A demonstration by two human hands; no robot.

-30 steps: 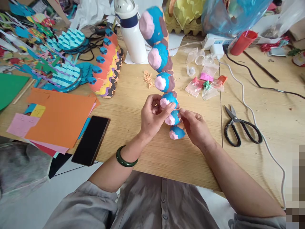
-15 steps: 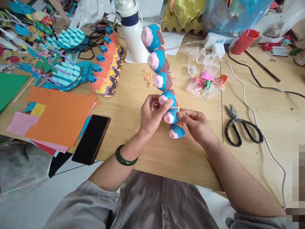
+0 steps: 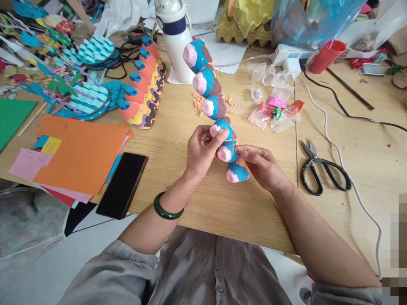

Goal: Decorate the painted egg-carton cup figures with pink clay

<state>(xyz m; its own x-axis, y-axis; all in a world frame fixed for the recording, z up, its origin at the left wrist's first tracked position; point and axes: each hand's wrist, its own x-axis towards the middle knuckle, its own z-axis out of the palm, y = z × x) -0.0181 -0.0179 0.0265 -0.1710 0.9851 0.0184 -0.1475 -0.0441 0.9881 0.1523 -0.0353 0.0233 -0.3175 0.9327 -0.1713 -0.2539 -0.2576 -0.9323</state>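
A strip of egg carton cups (image 3: 208, 81), coated in blue, pink and brownish clay, stretches away from me above the table. My left hand (image 3: 201, 148) pinches it around one of the nearer cups, thumb on top of the pink and blue. At the right side of the cup just nearer to me, my right hand (image 3: 259, 164) has its thumb and fingers pressed together against the edge. Whether a bit of clay sits between those fingertips is hidden. Orange crumbs (image 3: 199, 101) lie on the table under the strip.
Scissors (image 3: 314, 163) lie to the right, near a white cable (image 3: 333, 131). Clay in small plastic bags (image 3: 276, 110) is behind them. On the left are a phone (image 3: 122, 184), orange paper (image 3: 84, 154) and a painted egg carton piece (image 3: 144, 91). A white thermos (image 3: 178, 51) stands behind.
The far end of the strip has swung slightly left and lower, while its near end has shifted a little right. Both hands stay in nearly the same place, my right fingers turned slightly.
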